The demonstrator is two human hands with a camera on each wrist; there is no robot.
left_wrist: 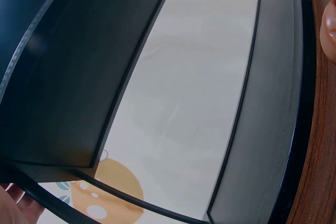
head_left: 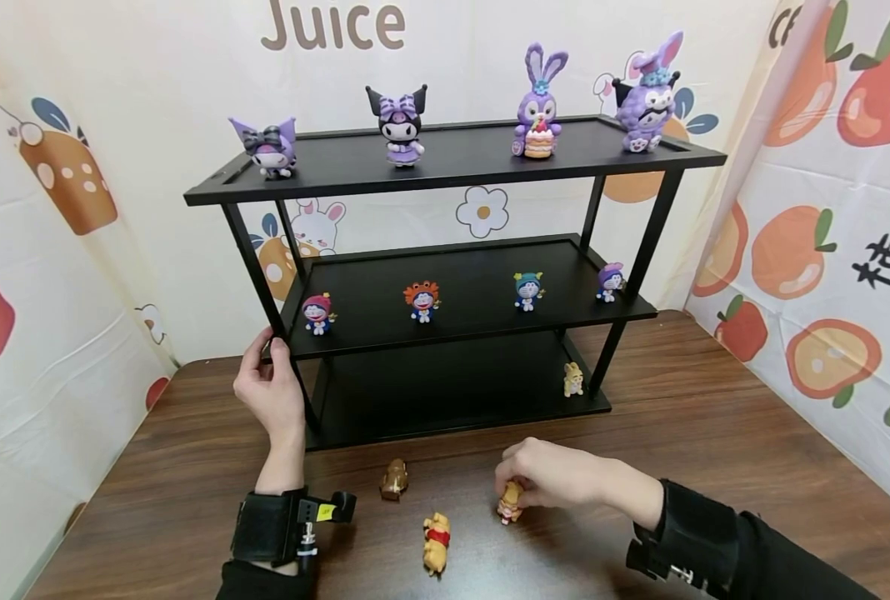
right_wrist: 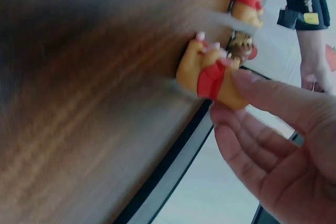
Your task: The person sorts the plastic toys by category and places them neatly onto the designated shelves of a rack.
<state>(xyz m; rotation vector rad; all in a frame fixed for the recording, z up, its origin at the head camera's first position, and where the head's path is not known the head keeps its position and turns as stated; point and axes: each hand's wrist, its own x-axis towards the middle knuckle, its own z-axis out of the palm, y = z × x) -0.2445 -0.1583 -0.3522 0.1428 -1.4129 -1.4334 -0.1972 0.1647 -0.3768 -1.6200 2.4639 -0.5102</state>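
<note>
My left hand (head_left: pixel 271 385) grips the black three-tier shelf (head_left: pixel 445 333) at its left front post, by the middle tier's corner. In the left wrist view, the fingers (left_wrist: pixel 21 205) show at that corner. Above the wooden table my right hand (head_left: pixel 546 475) pinches a yellow bear figurine (head_left: pixel 510 502) with a red shirt between thumb and fingers. The right wrist view shows the bear figurine (right_wrist: pixel 210 77) tilted, its feet away from the palm. Left of it lie a second yellow bear figurine (head_left: pixel 437 543) in red and a brown figurine (head_left: pixel 394 480).
Four purple-toned figurines, one a bunny with a cake (head_left: pixel 538 125), stand along the top tier. Small blue figurines in hats, one a red crab hat (head_left: pixel 422 300), line the middle tier. A pale yellow figurine (head_left: pixel 573 379) stands at the bottom tier's right end. Printed cloth (head_left: pixel 812 250) surrounds the table.
</note>
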